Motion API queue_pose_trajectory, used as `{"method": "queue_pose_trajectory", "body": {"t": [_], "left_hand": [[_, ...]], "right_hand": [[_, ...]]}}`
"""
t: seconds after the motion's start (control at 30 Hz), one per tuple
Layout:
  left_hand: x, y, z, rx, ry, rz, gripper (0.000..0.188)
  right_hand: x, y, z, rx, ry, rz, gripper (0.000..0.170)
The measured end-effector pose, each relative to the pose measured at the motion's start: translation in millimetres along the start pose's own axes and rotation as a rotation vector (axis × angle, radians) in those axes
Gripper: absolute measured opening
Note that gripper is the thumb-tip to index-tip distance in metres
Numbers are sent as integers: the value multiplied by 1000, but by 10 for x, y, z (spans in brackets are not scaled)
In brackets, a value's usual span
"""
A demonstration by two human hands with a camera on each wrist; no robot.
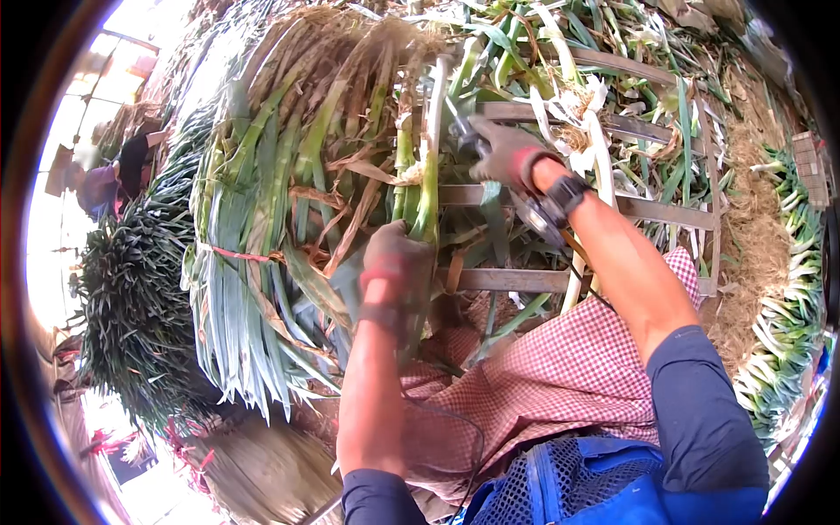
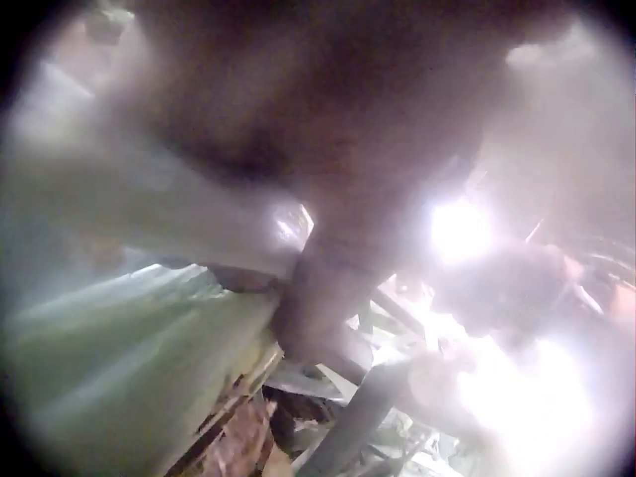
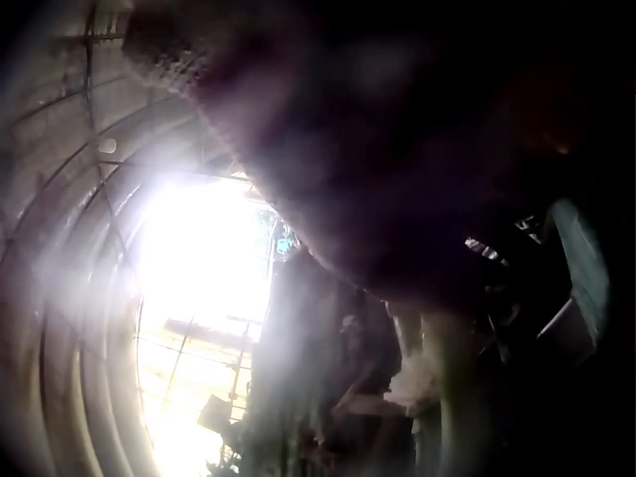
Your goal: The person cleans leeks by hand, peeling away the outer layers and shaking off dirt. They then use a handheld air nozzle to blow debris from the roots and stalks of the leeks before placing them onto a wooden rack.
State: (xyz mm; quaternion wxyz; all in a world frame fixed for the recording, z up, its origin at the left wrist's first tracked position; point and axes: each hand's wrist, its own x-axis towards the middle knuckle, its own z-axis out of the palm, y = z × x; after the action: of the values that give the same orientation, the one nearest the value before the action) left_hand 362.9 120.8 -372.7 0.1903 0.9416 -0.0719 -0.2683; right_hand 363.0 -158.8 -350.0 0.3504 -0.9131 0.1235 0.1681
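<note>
Leek (image 1: 430, 179) in left fingers (image 1: 391, 234), forearm (image 1: 371, 385) extended.

Leek (image 1: 429, 188), pale-topped, green below, near upright in left hand (image 1: 396, 252); dark tool (image 1: 473, 141) in right hand (image 1: 509, 153).

Left hand (image 1: 396, 254) blurred; object (image 1: 479, 145) in right hand (image 1: 510, 152) blurred, kind unclear

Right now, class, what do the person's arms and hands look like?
Left hand and right hand wear greyish gloves with reddish cuffs. Dark blue sleeves leave the forearms bare; the left wears a dark band, the right a black, watch-like device.
</note>
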Motion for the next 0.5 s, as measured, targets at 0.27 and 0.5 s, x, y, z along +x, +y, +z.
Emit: {"method": "queue_pose_trajectory", "body": {"t": [0.27,0.5], "left_hand": [[-153,11,-227,-533,-148,-31,37],[-269,139,-156,-524,-105,-61,38]], "right_hand": [[-1560,-32,279,-2,-309,-128,107],[-1989,200,404,-91,-125,-129,104]]}}
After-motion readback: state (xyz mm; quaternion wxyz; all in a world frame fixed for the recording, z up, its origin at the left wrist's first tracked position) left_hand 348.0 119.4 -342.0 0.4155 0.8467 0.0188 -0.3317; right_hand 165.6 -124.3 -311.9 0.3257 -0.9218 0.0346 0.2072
